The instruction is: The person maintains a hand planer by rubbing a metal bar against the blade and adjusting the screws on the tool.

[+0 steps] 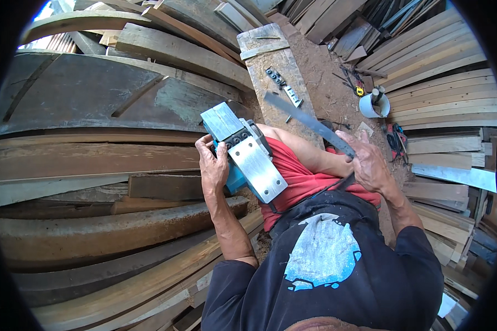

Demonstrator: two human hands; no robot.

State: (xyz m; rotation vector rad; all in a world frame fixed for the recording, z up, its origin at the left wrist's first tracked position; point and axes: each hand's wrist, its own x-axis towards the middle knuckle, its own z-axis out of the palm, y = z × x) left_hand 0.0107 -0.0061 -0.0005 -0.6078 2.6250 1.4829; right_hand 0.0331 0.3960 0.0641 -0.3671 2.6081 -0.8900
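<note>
An electric planer [254, 165] with a blue body rests sole-up on my lap. Its two bright metal sole plates face me, with bolts showing in the gap between them. My left hand [212, 168] grips the planer's side, fingertips near that gap. In my right hand [367, 160], a long flat grey metal strip [309, 122] is pinched at its lower end and points up and left. The strip stands apart from the planer. I cannot tell if it is a blade or a file.
A narrow wooden board [270, 83] ahead carries a dark bolted metal piece [276, 77] and a silver one [292, 97]. Right of it are a white bucket [374, 105], a yellow tape measure [359, 91] and a red tool [396, 142]. Stacked timber [94, 154] lines both sides.
</note>
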